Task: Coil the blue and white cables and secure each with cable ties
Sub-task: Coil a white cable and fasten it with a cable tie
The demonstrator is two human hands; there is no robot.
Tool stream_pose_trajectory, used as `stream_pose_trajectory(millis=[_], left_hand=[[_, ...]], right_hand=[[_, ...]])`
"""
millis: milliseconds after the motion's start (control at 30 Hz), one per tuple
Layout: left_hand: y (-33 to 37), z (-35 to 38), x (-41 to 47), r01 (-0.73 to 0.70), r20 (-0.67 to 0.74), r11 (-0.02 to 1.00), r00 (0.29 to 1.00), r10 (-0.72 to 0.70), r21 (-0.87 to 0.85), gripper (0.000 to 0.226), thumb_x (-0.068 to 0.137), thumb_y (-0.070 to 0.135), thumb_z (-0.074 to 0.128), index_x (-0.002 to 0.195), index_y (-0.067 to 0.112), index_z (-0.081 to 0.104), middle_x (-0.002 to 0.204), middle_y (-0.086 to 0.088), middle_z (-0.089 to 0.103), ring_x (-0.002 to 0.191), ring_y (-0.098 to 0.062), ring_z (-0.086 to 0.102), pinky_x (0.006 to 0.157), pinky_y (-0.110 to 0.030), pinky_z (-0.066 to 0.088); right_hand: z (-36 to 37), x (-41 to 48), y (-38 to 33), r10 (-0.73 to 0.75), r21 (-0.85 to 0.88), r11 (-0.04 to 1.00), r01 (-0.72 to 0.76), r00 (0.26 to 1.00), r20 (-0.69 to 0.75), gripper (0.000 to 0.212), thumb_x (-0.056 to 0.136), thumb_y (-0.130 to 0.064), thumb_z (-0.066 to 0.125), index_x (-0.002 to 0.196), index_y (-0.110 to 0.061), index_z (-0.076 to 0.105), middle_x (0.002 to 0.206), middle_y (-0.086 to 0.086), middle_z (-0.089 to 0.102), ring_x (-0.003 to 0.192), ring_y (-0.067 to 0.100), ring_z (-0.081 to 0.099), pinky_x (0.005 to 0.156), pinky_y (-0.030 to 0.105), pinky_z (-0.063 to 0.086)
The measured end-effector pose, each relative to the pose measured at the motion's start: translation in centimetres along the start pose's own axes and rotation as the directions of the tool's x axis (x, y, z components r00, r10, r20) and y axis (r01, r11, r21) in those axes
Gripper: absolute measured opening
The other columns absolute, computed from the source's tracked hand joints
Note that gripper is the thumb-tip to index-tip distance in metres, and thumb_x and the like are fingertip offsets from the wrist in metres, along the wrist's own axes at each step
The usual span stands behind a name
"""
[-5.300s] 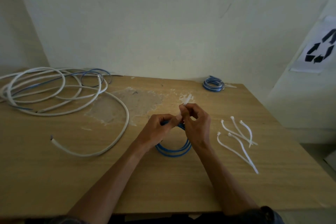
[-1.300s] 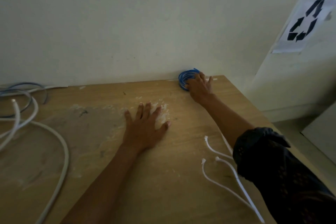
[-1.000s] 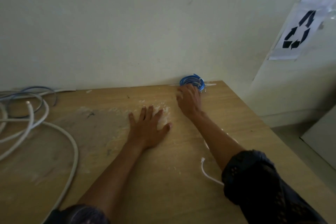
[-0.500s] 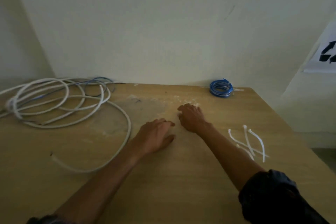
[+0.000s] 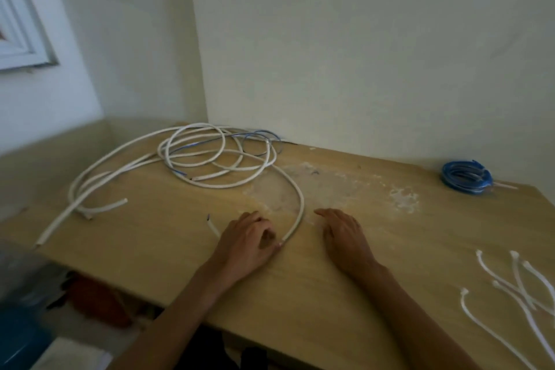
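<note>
A long white cable [image 5: 210,159] lies in loose loops at the table's back left, with a thin blue cable [image 5: 261,137] tangled among them. One white strand curves forward to my left hand [image 5: 246,242], whose curled fingers hold it close to its cut end [image 5: 211,225]. My right hand [image 5: 345,237] rests flat on the table just right of that strand, holding nothing. A tied coil of blue cable [image 5: 465,179] sits at the back right by the wall. Several white cable ties [image 5: 510,282] lie loose at the right.
The wooden table [image 5: 300,294] stands in a wall corner, with a scuffed pale patch [image 5: 345,189] in its middle. Its left edge drops to dark clutter [image 5: 90,297] on the floor.
My right hand left the blue coil at the back right and drew back to the table's middle. My left hand shifted onto the white cable's strand and closed on it. The view swung left.
</note>
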State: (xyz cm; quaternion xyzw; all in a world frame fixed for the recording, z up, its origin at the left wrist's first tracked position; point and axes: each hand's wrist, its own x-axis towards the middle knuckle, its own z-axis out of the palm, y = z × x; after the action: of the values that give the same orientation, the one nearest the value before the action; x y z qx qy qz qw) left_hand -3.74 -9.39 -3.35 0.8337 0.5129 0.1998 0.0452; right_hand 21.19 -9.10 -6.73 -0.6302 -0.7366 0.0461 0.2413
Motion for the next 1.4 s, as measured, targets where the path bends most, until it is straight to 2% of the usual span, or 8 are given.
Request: stream_pose_trajectory(millis=[233, 567, 667, 700, 767, 1000, 1233, 1400], left_hand=[[2.1, -0.8, -0.1, -0.178, 0.002, 0.984, 0.984, 0.178, 0.007, 0.031, 0.102, 0.047, 0.040, 0.107, 0.023, 0.059, 0.110, 0.008, 0.058, 0.091, -0.018, 0.063, 0.076, -0.037, 0.052], [5.6, -6.5, 0.8, -0.270, -0.286, 0.567, 0.956, 0.063, -0.778, 0.017, 0.089, 0.033, 0.073, 0.092, 0.016, 0.068, 0.072, 0.015, 0.057, 0.056, 0.001, 0.049, 0.052, -0.014, 0.038], [7.5, -5.9, 0.4, -0.371, -0.263, 0.602, 0.928, 0.263, -0.707, 0.014, 0.090, 0.023, 0.075, 0.092, 0.010, 0.071, 0.072, 0.013, 0.062, 0.054, 0.000, 0.051, 0.051, -0.015, 0.038], [7.9, -5.4, 0.5, -0.392, -0.253, 0.629, 0.919, 0.302, -0.671, 0.015, 0.090, 0.023, 0.076, 0.092, 0.008, 0.071, 0.073, 0.011, 0.063, 0.053, -0.003, 0.050, 0.051, -0.018, 0.039], [7.6, -3.7, 1.1, -0.408, -0.236, 0.690, 0.912, 0.335, -0.597, 0.020, 0.091, 0.029, 0.075, 0.094, 0.010, 0.071, 0.070, 0.011, 0.058, 0.053, -0.006, 0.046, 0.052, -0.022, 0.038], [1.7, 2.4, 3.8, -0.334, -0.076, 0.926, 0.942, 0.326, -0.173, 0.038, 0.098, 0.051, 0.057, 0.106, 0.017, 0.071, 0.106, 0.001, 0.063, 0.095, -0.013, 0.056, 0.082, -0.041, 0.052], [-3.3, 1.8, 4.5, -0.054, -0.368, 0.995, 0.930, 0.018, -0.088, 0.053, 0.092, 0.046, 0.057, 0.134, 0.013, 0.054, 0.133, -0.007, 0.053, 0.124, -0.025, 0.050, 0.102, -0.039, 0.045], [-6.8, 1.0, 3.9, 0.079, -0.234, 0.988, 0.966, -0.108, -0.130, 0.050, 0.092, 0.031, 0.068, 0.137, 0.016, 0.053, 0.134, -0.004, 0.051, 0.121, -0.025, 0.051, 0.098, -0.042, 0.048]], right_hand=[[-0.6, -0.2, -1.5, -0.074, 0.143, 0.987, 0.076, 0.997, -0.019, 0.073, 0.095, -0.030, 0.065, 0.157, -0.034, 0.025, 0.160, -0.001, 0.032, 0.145, 0.019, 0.031, 0.118, 0.040, 0.033], [-2.2, 1.3, -2.0, 0.037, 0.473, 0.874, 0.116, 0.953, -0.302, 0.059, 0.103, -0.029, 0.053, 0.156, -0.022, 0.028, 0.155, 0.010, 0.041, 0.131, 0.021, 0.051, 0.097, 0.041, 0.051], [-4.1, 2.2, -4.2, 0.291, 0.967, 0.218, -0.128, 0.955, 0.061, 0.038, 0.110, -0.031, 0.038, 0.144, -0.014, 0.042, 0.126, 0.016, 0.067, 0.102, 0.024, 0.071, 0.078, 0.036, 0.060], [-4.7, 2.8, -4.2, 0.276, 0.967, -0.093, -0.239, 0.926, 0.256, 0.043, 0.108, -0.041, 0.036, 0.135, -0.010, 0.049, 0.117, 0.018, 0.071, 0.097, 0.026, 0.072, 0.076, 0.037, 0.059], [-5.8, 3.9, -2.9, 0.197, 0.875, -0.348, -0.336, 0.887, 0.418, 0.047, 0.102, -0.046, 0.042, 0.115, -0.003, 0.055, 0.095, 0.015, 0.071, 0.072, 0.016, 0.069, 0.062, 0.025, 0.056], [-3.8, 5.0, 0.4, 0.679, 0.986, 0.147, -0.072, 0.732, -0.047, 0.024, 0.108, -0.013, 0.037, 0.116, -0.004, 0.058, 0.086, 0.015, 0.073, 0.048, 0.011, 0.060, 0.039, 0.019, 0.040], [-5.1, 3.9, 4.6, 0.906, 0.982, 0.189, 0.025, 0.380, -0.184, 0.035, 0.110, -0.018, 0.028, 0.134, -0.007, 0.050, 0.100, 0.016, 0.073, 0.045, 0.007, 0.060, 0.036, 0.020, 0.041], [-5.3, 3.4, 5.2, 0.933, 0.974, 0.227, 0.009, 0.284, -0.220, 0.035, 0.107, -0.016, 0.026, 0.138, -0.013, 0.043, 0.102, 0.003, 0.073, 0.049, 0.013, 0.062, 0.039, 0.024, 0.042]])
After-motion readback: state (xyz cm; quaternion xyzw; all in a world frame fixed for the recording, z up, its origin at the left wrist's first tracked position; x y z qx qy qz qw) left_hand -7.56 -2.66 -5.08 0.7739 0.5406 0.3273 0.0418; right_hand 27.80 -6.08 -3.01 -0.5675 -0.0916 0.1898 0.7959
